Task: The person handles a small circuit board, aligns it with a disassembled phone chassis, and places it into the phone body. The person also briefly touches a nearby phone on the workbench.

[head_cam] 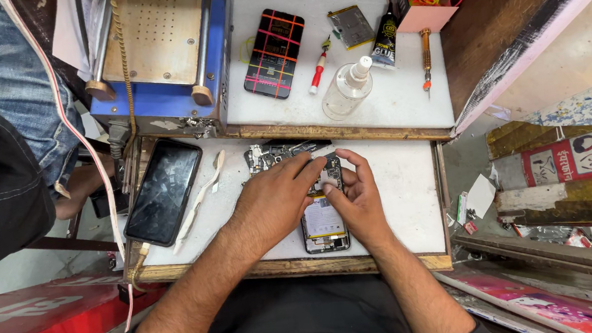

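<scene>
On the white bench (400, 200), both hands rest on an opened phone (324, 222): left hand (277, 197) fingers together, right hand (357, 200) fingers pinched on its top edge.

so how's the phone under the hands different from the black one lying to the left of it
The opened phone lies back off, battery and board exposed, while the black phone lies closed, its dark glass showing. The left hand and right hand touch the opened phone; the black phone lies untouched. The opened phone sits upright in view; the black phone lies tilted. Both rest on the white work surface.
</scene>
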